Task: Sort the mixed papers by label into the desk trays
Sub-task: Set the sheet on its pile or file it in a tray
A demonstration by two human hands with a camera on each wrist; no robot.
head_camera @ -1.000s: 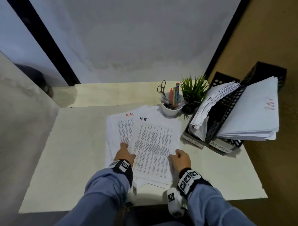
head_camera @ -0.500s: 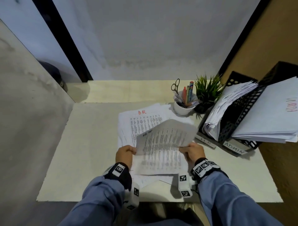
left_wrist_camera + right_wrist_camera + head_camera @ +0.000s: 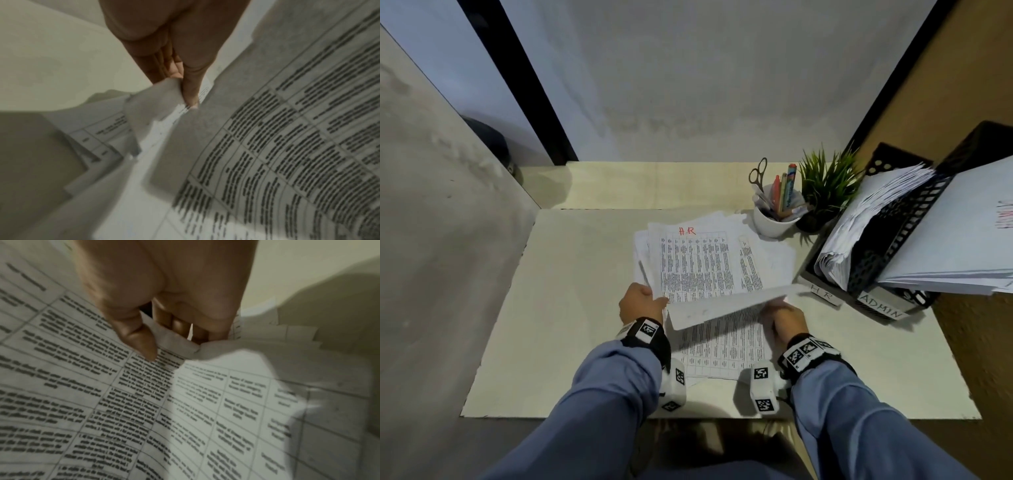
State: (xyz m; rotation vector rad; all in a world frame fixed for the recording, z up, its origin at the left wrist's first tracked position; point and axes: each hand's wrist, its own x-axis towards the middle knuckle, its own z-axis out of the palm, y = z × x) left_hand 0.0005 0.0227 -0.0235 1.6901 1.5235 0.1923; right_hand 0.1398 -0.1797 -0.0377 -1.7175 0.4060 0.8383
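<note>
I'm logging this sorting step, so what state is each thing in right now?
Lifted printed sheet: raised off the pile, held at both side edges.
Left hand: grip pinching the sheet.
Right hand: grip pinching the sheet.
Loose paper pile: flat on desk, red HR on top.
Black mesh HR tray: stuffed with papers.
Black mesh ADMIN tray: holding a stack.

We've got the paper pile sitting mid-desk, with the pen cup just behind its right corner and the plant right of that. The desk trays stand along the right edge, stuffed with papers.
</note>
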